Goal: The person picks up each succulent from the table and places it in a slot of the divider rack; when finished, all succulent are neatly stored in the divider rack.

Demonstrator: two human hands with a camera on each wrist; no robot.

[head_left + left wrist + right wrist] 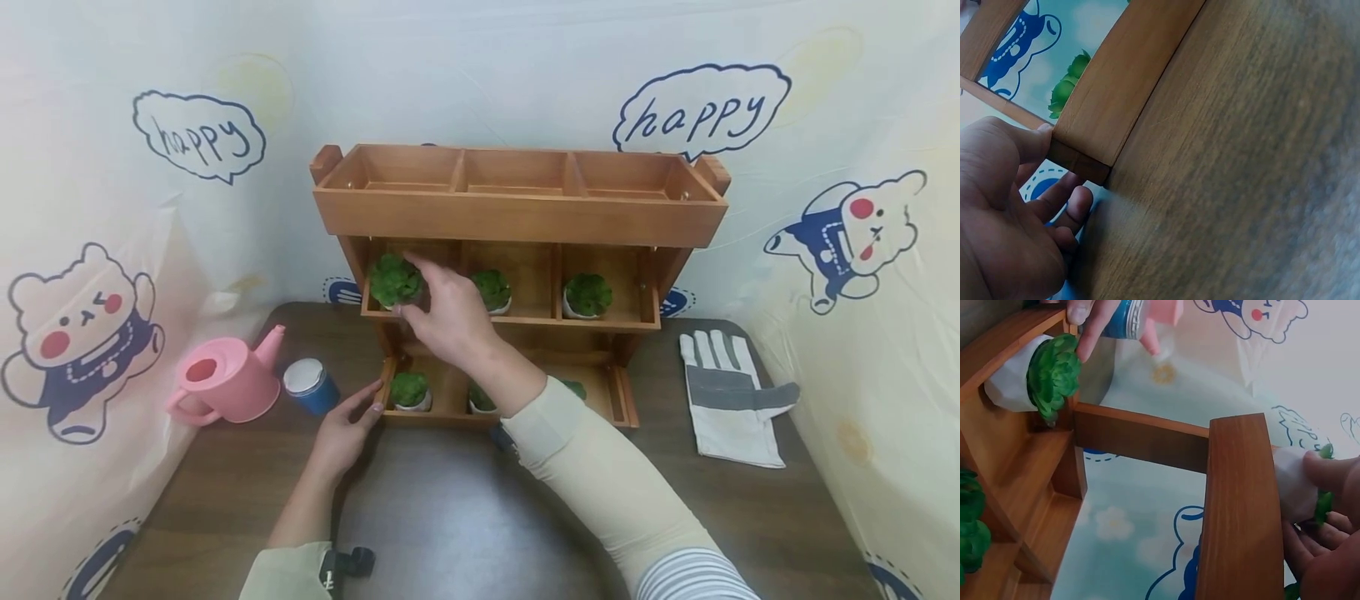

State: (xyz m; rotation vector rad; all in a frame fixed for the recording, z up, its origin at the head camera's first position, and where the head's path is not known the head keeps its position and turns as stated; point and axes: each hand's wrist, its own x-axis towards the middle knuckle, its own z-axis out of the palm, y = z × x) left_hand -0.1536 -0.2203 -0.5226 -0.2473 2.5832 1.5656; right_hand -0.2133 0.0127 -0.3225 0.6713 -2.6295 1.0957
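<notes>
A three-tier wooden planter shelf point(517, 218) stands on the table. At the left end of its middle tier my right hand point(455, 315) holds a potted succulent point(393, 280); the right wrist view shows the thumb and fingers around its white pot point(1292, 482). My left hand point(343, 435) grips the lower left corner of the shelf, thumb on one side and fingers on the other, as the left wrist view shows. Two more succulents, one central point(492, 289) and one at right point(588, 295), sit in the middle tier. Another succulent point(410, 390) stands bottom left; my right arm partly hides others there.
The top tier point(513, 172) has three compartments without plants. Left of the shelf are a pink watering can point(232, 382) and a blue can with a white lid point(311, 387). A grey and white work glove point(731, 400) lies at right. Printed cloth surrounds the table point(450, 508).
</notes>
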